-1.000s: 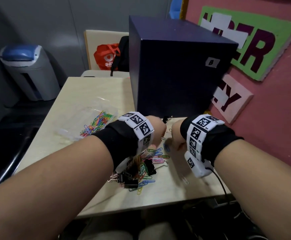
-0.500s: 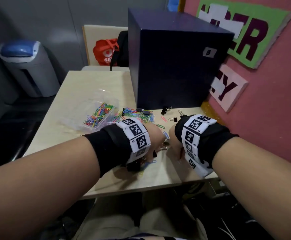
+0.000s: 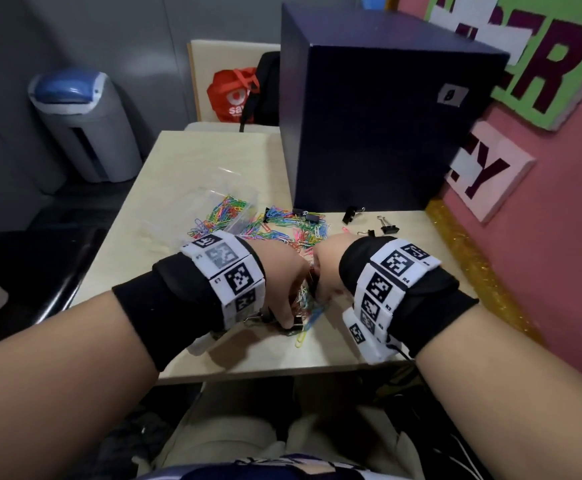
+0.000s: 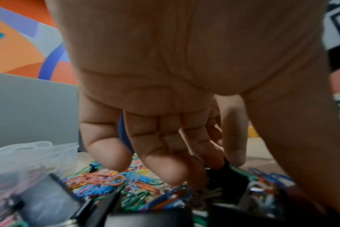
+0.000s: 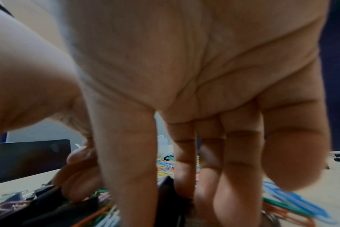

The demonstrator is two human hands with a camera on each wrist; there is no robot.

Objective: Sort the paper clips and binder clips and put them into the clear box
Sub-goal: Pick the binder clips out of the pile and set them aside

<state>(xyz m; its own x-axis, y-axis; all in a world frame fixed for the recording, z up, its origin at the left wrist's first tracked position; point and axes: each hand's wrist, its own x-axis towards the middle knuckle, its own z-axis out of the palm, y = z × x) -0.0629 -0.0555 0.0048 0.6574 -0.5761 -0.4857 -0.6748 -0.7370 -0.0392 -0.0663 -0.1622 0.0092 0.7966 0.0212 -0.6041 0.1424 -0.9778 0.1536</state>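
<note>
A mixed pile of coloured paper clips and black binder clips (image 3: 305, 308) lies near the table's front edge. My left hand (image 3: 291, 299) curls over it, with its fingertips (image 4: 211, 161) on a black binder clip (image 4: 228, 176) and its thumb (image 3: 286, 320) on the near side. My right hand (image 3: 320, 282) stands against the pile from the right, its straight fingers (image 5: 130, 169) pointing down among the clips (image 5: 293, 204). The clear box (image 3: 213, 199), holding coloured paper clips, sits at the left behind the hands. What lies under my palms is hidden.
More paper clips (image 3: 282, 226) and loose binder clips (image 3: 351, 214) (image 3: 388, 227) lie in front of a big dark blue box (image 3: 369, 116). A pink wall (image 3: 542, 271) bounds the right side. A grey bin (image 3: 81, 129) stands on the floor at the left.
Both hands have drawn together over the near pile, and the left thumb has come down on it. My view has pulled back and now shows the far clips.
</note>
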